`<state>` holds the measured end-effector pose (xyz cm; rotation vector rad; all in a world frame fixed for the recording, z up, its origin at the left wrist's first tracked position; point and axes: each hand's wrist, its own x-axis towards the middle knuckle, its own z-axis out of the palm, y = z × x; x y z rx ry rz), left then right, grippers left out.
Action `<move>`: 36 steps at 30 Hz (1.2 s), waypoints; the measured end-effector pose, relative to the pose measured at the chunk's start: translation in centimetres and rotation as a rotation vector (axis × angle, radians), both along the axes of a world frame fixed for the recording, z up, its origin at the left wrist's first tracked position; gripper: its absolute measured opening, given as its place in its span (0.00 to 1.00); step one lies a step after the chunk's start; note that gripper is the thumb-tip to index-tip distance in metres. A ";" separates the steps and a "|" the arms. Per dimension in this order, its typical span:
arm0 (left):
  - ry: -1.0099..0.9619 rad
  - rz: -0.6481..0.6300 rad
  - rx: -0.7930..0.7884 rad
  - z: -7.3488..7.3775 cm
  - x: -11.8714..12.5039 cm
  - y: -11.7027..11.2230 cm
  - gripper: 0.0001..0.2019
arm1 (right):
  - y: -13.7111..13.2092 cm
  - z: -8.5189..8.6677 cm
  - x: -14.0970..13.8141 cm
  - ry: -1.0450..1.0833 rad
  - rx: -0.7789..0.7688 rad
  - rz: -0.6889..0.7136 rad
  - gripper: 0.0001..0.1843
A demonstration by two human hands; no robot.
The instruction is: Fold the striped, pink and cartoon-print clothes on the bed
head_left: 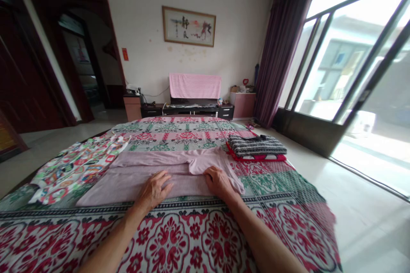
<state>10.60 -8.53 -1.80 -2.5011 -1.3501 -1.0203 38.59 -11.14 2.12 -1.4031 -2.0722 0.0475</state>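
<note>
A pale pink garment (188,187), which looks like a long-sleeved top, lies lengthwise across the patterned cloth (188,239) with its far side folded over toward me. My left hand (155,188) rests on the near middle of it, fingers stretched out and apart on the fabric. To the right, my right hand (220,183) has its fingers curled at the edge of the folded layer, closed on the garment; its fingertips are partly hidden. Left of the pink garment a white garment with a colourful print (80,168) lies spread out, slightly rumpled.
A stack of folded black-and-grey knitwear (258,146) and red fabric (272,158) sits at the right edge of the cloth. Beyond stands a low cabinet (226,113) bearing a screen under a pink cover (195,85). Glass doors (333,72) are on the right.
</note>
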 end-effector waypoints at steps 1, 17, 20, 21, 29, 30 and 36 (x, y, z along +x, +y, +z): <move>-0.012 -0.005 -0.001 -0.1 -0.1 0.1 0.15 | 0.1 -0.1 0.0 0.018 0.010 0.010 0.12; -0.020 1.057 -0.492 2.2 -16.3 0.3 0.27 | -2.2 0.5 -4.9 -0.138 0.087 0.324 0.14; -0.025 1.095 -0.539 1.7 -16.3 0.5 0.27 | -2.7 0.1 -5.9 -0.144 0.036 0.344 0.12; -0.028 1.103 -0.532 1.7 -16.2 0.6 0.26 | -2.7 0.1 -5.9 -0.137 0.029 0.338 0.13; -0.015 1.188 -0.569 3.5 -15.7 0.1 0.27 | -2.7 0.4 -5.4 -0.076 -0.006 0.361 0.13; -0.012 1.175 -0.569 3.9 -15.6 -0.2 0.27 | -2.7 0.5 -5.4 -0.068 -0.009 0.363 0.13; -0.092 1.167 -0.650 5.1 -14.9 -1.2 0.23 | -2.2 0.0 -5.2 -0.037 0.006 0.386 0.14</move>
